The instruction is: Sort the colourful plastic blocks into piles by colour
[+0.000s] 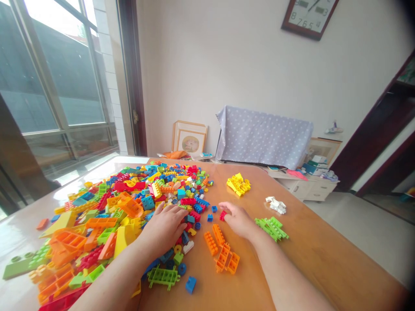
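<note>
My left hand (166, 226) lies palm down over the right side of a large pile of mixed toy building bricks (129, 205). Its fingers are spread and partly hidden among the pieces, and no held brick shows. To the right, my right hand (239, 221) has its thumb and fingertips closed round a small red brick (222, 215), just above or on the table. Two small blue bricks (210, 217) sit beside those fingertips. Nearer me, between my forearms, is a loose group of orange bricks (222, 255).
Sorted by colour on the wooden table (311, 259) are yellow pieces (239, 185), white pieces (276, 205) and green pieces (272, 228). A green wheeled-base piece (164, 276) and a blue brick (191, 284) lie at the front. A cloth-covered object (264, 136) stands behind.
</note>
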The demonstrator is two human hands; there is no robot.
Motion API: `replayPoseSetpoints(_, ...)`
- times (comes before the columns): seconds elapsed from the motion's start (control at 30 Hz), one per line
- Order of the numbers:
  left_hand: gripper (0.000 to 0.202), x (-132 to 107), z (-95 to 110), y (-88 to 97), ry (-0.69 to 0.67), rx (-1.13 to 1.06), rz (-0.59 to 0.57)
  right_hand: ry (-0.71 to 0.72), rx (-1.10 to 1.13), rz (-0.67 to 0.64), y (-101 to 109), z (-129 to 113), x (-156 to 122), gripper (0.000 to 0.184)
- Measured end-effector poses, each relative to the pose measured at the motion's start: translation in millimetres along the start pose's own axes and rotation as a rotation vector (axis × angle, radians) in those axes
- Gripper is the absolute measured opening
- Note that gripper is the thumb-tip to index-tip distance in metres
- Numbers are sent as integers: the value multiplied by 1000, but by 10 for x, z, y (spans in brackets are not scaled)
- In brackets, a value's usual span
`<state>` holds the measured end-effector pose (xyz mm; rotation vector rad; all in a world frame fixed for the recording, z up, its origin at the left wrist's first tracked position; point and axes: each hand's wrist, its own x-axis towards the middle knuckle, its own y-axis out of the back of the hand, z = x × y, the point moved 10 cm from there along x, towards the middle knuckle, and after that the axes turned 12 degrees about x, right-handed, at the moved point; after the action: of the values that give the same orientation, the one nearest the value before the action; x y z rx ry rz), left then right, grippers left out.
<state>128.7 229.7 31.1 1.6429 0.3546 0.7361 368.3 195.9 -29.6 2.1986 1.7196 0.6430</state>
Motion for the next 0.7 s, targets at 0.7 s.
replayPoseSetpoints(0.7,29,18,152,-3,-56,-24,32,-5,-306,18,-73,-77,-7,18)
